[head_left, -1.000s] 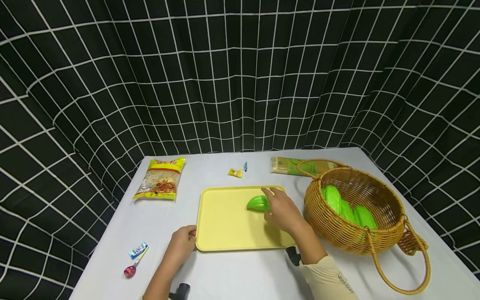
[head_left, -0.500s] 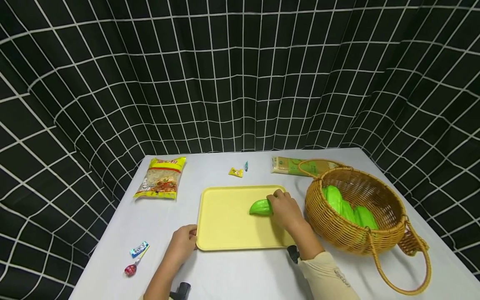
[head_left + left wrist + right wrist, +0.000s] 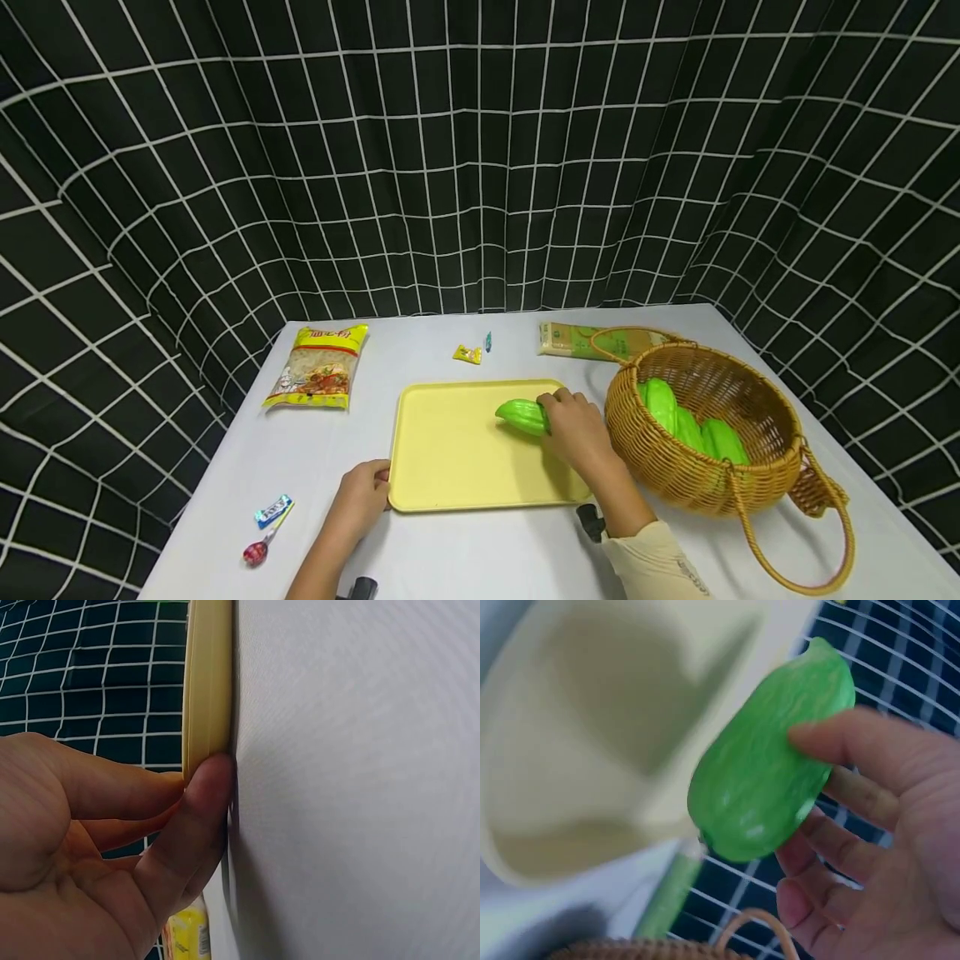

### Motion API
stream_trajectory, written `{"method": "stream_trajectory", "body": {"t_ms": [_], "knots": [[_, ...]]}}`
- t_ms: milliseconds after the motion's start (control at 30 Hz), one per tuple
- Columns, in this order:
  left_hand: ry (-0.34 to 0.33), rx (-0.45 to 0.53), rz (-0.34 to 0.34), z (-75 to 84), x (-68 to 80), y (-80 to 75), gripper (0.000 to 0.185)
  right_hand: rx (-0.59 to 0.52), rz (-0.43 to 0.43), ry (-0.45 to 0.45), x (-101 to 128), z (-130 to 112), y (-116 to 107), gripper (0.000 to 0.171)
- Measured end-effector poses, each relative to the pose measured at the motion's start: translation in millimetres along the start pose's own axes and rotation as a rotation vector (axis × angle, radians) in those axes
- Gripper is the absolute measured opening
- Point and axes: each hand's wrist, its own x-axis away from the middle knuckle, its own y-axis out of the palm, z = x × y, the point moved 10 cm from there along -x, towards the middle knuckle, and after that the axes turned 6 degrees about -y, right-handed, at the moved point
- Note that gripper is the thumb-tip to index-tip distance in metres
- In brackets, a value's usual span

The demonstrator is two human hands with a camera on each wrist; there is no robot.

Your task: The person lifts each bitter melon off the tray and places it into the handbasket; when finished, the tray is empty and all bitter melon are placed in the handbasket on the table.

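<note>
With thumb and fingers, my right hand point(image 3: 577, 429) grips a bright green fruit point(image 3: 521, 415), ridged lengthwise and pointed at one end. It is held over the right half of a pale yellow tray point(image 3: 442, 446). The right wrist view shows the thumb pressed on the fruit's broad face point(image 3: 757, 772), while the fingers are partly hidden behind it. My left hand point(image 3: 362, 493) pinches the tray's left edge near the front corner. In the left wrist view, thumb and fingers meet around the tray rim point(image 3: 208, 682), close to the white tabletop.
A wicker basket point(image 3: 667, 467) holding several green fruits stands right of the tray, one handle drooping forward. Behind lie a green package point(image 3: 573, 342) and two small candies point(image 3: 468, 354). A noodle bag point(image 3: 318, 367), a blue-wrapped candy point(image 3: 273, 511) and a lollipop point(image 3: 257, 553) lie left.
My right hand has closed round the green fruit on the tray and tilted it, its pointed end now higher. The left hand stays at the tray edge. The head view has shifted slightly.
</note>
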Motion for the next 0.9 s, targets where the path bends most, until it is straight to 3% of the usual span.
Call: {"method": "stream_trajectory", "body": {"t_ms": [200, 333, 467, 567, 667, 800, 900], "knots": [[-0.014, -0.014, -0.013, -1.6, 0.3, 0.1, 0.037, -0.157, 0.196, 0.101, 27.1, 8.5, -55.0, 0.052], [-0.005, -0.015, -0.007, 0.1, -0.8, -1.4, 0.037, -0.273, 0.318, 0.259, 51.4, 31.6, -91.4, 0.056], [-0.01, -0.02, -0.006, -0.6, -1.0, -3.7, 0.037, -0.317, 0.44, 0.441, 81.7, 62.1, -110.9, 0.058], [-0.004, -0.024, -0.009, -0.4, -0.8, -4.8, 0.037, -0.304, 0.523, 0.509, 102.3, 80.7, -118.3, 0.058], [-0.001, -0.011, -0.008, 0.0, -0.5, -6.2, 0.037, -0.241, 0.522, 0.54, 113.8, 95.0, -117.6, 0.059], [-0.003, -0.003, -0.008, 0.3, 0.0, -7.3, 0.037, -0.164, 0.427, 0.584, 119.1, 108.0, -106.1, 0.056], [-0.008, -0.002, -0.009, -0.4, -0.1, -6.9, 0.037, -0.159, 0.41, 0.598, 119.6, 111.5, -101.7, 0.051]]}}
